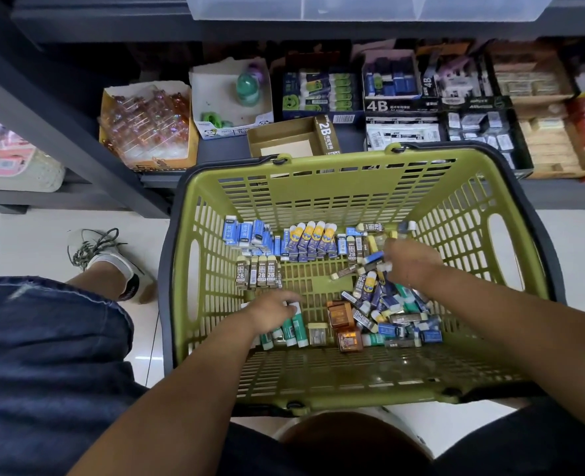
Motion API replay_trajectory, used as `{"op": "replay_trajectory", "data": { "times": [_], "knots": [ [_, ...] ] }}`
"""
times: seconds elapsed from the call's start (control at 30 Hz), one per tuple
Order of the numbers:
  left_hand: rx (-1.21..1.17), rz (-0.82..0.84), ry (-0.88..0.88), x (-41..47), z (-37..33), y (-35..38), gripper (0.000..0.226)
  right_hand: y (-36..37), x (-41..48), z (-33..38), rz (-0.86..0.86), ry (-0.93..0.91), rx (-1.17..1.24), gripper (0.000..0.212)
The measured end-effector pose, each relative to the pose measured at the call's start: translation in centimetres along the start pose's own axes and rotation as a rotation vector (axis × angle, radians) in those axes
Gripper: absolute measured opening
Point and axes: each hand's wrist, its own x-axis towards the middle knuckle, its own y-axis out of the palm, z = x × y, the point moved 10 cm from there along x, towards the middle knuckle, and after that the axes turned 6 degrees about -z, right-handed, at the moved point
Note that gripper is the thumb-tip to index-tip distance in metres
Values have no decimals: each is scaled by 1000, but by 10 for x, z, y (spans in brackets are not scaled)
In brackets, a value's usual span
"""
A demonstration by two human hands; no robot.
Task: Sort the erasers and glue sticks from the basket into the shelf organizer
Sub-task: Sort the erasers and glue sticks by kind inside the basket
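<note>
Inside the basket point(318, 187), the left hand point(272, 312) curls over the glue sticks point(292, 329); the right hand point(411, 266) pinches a blue eraser point(373, 257). Both items appear light and rigid. Grip across the long sides.
</note>
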Motion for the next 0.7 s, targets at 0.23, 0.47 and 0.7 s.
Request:
{"op": "replay_trajectory", "data": {
  "times": [0.23,0.47,0.7],
  "knots": [
    [59,-218,-56,-4,21,-36,33,-10,-26,112,127,-154,737,21],
    [163,-233,-34,-3,21,-38,42,41,-38,173,303,-240,760,16],
    [412,-166,163,3,-6,-12,37,1,10,44,172,-57,673,12]
  ]
}}
